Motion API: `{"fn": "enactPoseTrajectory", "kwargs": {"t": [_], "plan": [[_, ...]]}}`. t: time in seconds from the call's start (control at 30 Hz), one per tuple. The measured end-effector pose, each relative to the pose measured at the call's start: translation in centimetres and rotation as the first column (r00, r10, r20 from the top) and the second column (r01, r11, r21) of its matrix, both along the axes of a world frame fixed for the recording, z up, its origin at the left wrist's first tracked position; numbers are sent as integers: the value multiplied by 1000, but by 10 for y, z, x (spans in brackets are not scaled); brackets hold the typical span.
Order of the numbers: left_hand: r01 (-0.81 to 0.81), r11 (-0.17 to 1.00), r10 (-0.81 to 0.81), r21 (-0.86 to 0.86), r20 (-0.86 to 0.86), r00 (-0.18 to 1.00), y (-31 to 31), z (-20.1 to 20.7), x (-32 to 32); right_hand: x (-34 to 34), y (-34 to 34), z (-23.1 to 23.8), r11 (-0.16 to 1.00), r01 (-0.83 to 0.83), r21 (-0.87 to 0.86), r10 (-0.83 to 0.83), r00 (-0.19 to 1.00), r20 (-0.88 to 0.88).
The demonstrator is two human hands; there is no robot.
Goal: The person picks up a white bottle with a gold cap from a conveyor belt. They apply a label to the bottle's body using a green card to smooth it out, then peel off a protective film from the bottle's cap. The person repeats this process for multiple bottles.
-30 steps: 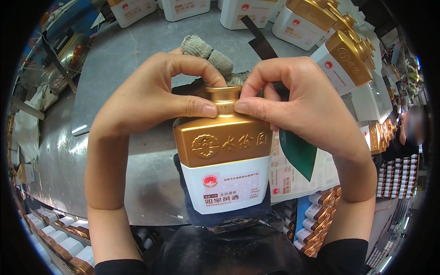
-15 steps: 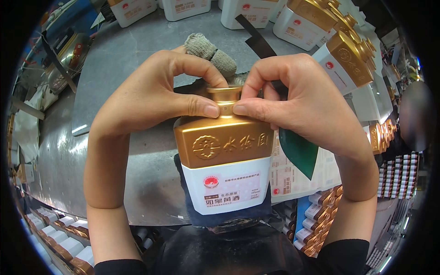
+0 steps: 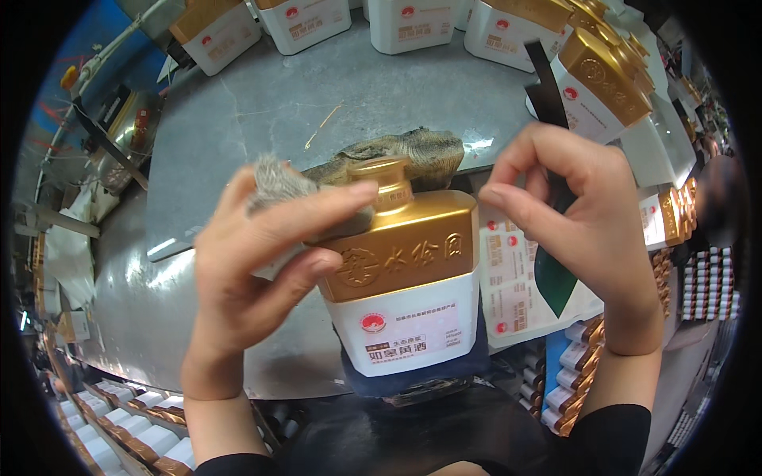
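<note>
We had the gold-and-white bottle [image 3: 409,297] on dark blue cloth [image 3: 377,385], presumably for cushioning. Our left hand [image 3: 238,274], loosely spread, curved by its shoulder, perhaps steadying it; our right hand [image 3: 575,190], clear of it, brought thumb and fingertip close (the green-ended strip [image 3: 556,282] seemingly tucked in its palm).

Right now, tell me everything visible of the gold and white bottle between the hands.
The bottle looks glossy, perhaps ceramic: flat white body with printing and a red mark, embossed gold shoulders, gold neck with flared rim. It rests on dark cloth, neck uppermost in view, front facing the camera. The left hand apparently touches its left shoulder; the right hand is near the other.
</note>
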State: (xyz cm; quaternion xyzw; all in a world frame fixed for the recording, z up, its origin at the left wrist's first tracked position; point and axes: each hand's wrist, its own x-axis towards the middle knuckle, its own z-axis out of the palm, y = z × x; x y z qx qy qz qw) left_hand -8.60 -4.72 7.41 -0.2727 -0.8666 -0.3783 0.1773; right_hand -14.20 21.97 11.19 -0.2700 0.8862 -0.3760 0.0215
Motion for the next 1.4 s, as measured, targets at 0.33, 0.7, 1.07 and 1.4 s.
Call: {"fn": "enactPoseTrajectory", "kwargs": {"t": [0.33,0.7,1.07,1.4], "plan": [[-48,954,4,-294,-149,989,13,15,3,11,23,-12,988,-18,-152,26,998,55],[-91,990,79,-105,-117,990,4,1,0,-65,-37,-6,859,-504,90,511,835,-205],[-64,993,54,-97,-100,994,0,-4,-3,-69,-40,-6,820,-568,65,571,810,-131],[-169,805,35,-568,-239,970,43,17,-11,-67,-25,-7,885,-422,-197,389,902,-187]]}}
